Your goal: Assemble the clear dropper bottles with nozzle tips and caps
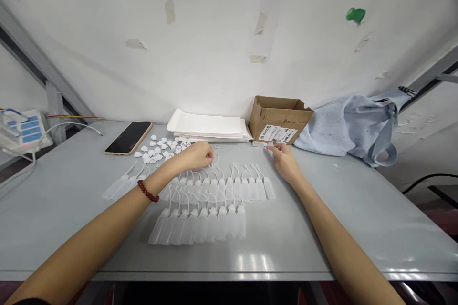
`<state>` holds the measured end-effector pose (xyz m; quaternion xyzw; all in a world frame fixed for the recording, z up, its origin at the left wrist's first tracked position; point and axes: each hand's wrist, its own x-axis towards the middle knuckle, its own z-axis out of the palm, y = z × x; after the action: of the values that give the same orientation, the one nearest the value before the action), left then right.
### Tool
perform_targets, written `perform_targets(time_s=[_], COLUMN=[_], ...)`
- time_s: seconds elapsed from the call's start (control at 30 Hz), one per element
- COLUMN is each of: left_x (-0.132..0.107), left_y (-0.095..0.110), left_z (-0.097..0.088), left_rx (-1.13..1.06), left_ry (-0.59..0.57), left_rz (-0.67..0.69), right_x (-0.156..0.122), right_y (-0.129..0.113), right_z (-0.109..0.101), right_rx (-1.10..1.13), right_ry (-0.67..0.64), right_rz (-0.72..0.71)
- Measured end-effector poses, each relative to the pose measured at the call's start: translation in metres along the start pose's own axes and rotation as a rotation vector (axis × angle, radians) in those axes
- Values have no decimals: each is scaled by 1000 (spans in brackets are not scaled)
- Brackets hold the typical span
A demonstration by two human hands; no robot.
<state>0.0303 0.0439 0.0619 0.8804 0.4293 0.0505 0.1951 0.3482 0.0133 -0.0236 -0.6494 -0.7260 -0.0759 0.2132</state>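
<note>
Two rows of small translucent squeeze bottles with thin nozzles lie side by side on the grey table. My left hand, a red bead bracelet on its wrist, hovers over the far row with fingers curled round something small I cannot make out. My right hand reaches toward a cardboard box, its fingertips pinching a small white piece near the box's front. A heap of small white caps lies just left of my left hand.
A phone lies face up at the back left. A stack of white sheets sits against the wall. A light blue cloth bag lies at the right. A few more bottles lie apart on the left. A device with cables stands far left.
</note>
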Motion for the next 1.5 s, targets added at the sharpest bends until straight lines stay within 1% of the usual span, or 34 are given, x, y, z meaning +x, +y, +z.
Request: perform_targets(time_s=[0.07, 0.23, 0.4, 0.5, 0.6, 0.7, 0.87, 0.97, 1.03, 1.13, 1.2, 1.23, 1.33, 1.5], left_x=[-1, -4, -9, -15, -25, -35, -40, -39, -38, -40, -41, -42, -44, -46], left_y=[-2, -7, -6, -4, -2, 1, 5, 9, 14, 24, 31, 33, 38, 40], left_z=[1, 4, 11, 11, 8, 7, 12, 19, 24, 31, 34, 35, 37, 37], left_rx=[-4, -9, -2, -2, -16, -38, -80, -107, -130, -170, -220, -246, -290, -285], left_ry=[-4, 31, 61, 93, 152, 237, 394, 472, 509, 547, 583, 602, 634, 641], left_rz=[7, 22, 39, 38, 40, 47, 103, 166, 211, 272, 326, 352, 401, 427], right_x=[4, 12, 12, 11, 10, 9, 8, 2, -6, -22, -30, -33, -38, -40], right_y=[1, 2, 2, 2, 3, 3, -2, -22, -45, -88, -111, -119, -130, -128], right_z=[2, 4, 0, -4, -9, -14, -23, -29, -34, -45, -52, -55, -60, -61], right_rx=[-18, -63, -116, -140, -143, -124, -20, 102, 198, 332, 508, 560, 618, 600], right_ry=[-2, -13, -44, -64, -64, -43, 0, 7, -5, -58, -94, -102, -118, -136], right_rz=[3, 5, 6, 3, -4, 0, 6, -20, -53, -127, -130, -132, -121, -137])
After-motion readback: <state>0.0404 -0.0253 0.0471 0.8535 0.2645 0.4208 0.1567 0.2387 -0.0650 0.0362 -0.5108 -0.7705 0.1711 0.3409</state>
